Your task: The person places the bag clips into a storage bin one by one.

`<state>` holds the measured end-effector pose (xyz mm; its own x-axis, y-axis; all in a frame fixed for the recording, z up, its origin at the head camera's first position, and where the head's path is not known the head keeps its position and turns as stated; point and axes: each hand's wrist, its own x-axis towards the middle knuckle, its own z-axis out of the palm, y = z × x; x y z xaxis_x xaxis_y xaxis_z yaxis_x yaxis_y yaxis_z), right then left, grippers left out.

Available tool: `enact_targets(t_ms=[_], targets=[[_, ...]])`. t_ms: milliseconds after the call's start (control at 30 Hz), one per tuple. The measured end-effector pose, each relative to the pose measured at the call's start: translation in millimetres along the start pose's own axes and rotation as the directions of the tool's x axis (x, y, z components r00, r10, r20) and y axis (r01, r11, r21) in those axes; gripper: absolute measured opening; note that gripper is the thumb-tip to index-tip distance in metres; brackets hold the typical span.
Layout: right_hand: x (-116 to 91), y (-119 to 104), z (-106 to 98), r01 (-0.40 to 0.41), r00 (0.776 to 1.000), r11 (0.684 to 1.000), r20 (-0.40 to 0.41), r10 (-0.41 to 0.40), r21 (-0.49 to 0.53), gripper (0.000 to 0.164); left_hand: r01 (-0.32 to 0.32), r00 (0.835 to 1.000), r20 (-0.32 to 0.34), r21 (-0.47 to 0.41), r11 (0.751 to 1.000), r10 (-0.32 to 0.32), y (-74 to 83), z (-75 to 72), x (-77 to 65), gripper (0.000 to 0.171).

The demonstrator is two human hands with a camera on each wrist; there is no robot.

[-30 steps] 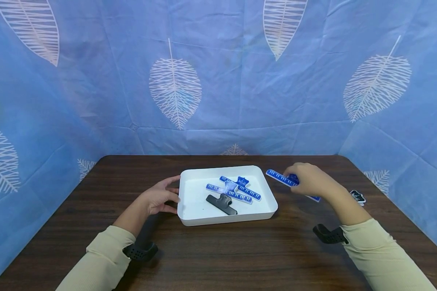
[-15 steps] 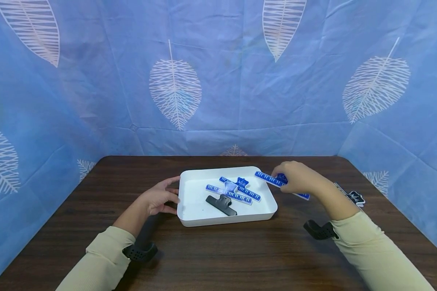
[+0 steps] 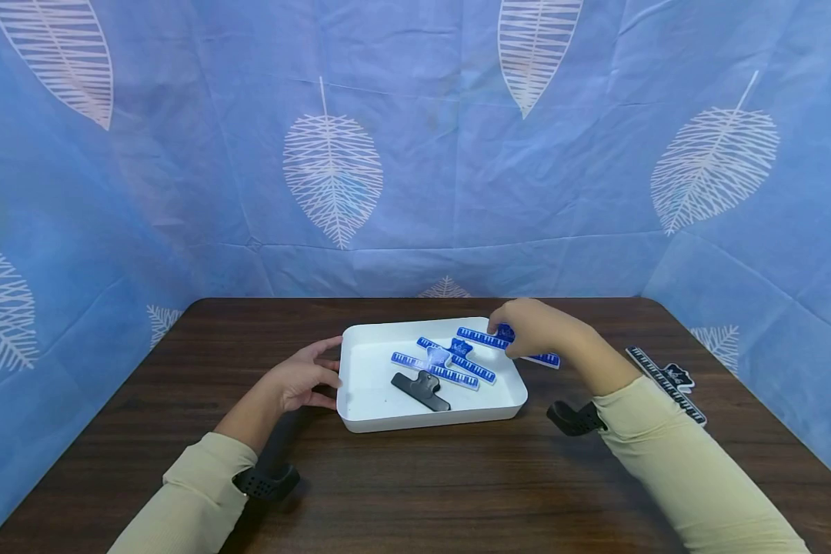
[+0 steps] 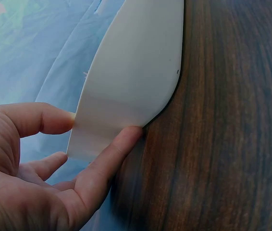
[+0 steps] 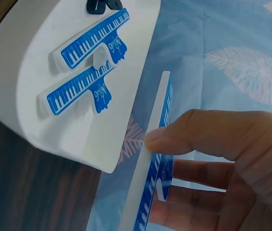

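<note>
In the head view my left hand point(image 3: 303, 377) rests its fingers against the left end of a white tray point(image 3: 370, 346). The left wrist view has the thumb low on the tray's outer wall point(image 4: 121, 86) and a forefinger at its rim. My right hand point(image 3: 536, 331) pinches a long blue clip with a piano-key pattern point(image 3: 474, 337), held over the tray's right rim. The right wrist view shows its thumb on the clip's white edge point(image 5: 161, 106). Inside the tray lie two similar blue clips, one point(image 3: 474, 369) partly under the other point(image 3: 408, 359), beside a black clip point(image 3: 418, 392).
On the right of the dark wooden table point(image 3: 443, 492) lies a black-and-white clip with piano keys point(image 3: 679, 396), partly behind the right forearm. A blue cloth with white leaves point(image 3: 415, 169) hangs behind and along the sides.
My right hand has carried the blue clip leftward, from beside the tray to over its right rim. More of the black-and-white clip is uncovered. The left hand and tray have stayed put.
</note>
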<state>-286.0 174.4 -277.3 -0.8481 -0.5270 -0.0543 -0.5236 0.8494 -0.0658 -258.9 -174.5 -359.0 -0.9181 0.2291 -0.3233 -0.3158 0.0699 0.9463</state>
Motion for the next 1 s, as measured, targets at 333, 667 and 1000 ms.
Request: enact_targets(t_ms=[333, 667, 1000], targets=[[23.8, -9.2, 3.1, -0.036, 0.998, 0.995, 0.061, 0.030, 0.097, 0.035, -0.009, 1.000, 0.000, 0.004, 1.000, 0.009, -0.8, 0.0, 0.8, 0.082], [48.9, -7.2, 14.2, -0.084, 0.988, 0.988, 0.137, 0.066, 0.133, 0.030, 0.000, 1.000, 0.003, 0.002, 1.000, 0.000, -0.4, 0.6, 2.4, 0.082], [64.7, -1.9, 25.0, -0.183, 0.972, 0.963, 0.182, 0.147, 0.196, 0.026, 0.003, 1.000, -0.010, 0.003, 1.000, -0.003, -0.1, -0.4, 3.0, 0.082]])
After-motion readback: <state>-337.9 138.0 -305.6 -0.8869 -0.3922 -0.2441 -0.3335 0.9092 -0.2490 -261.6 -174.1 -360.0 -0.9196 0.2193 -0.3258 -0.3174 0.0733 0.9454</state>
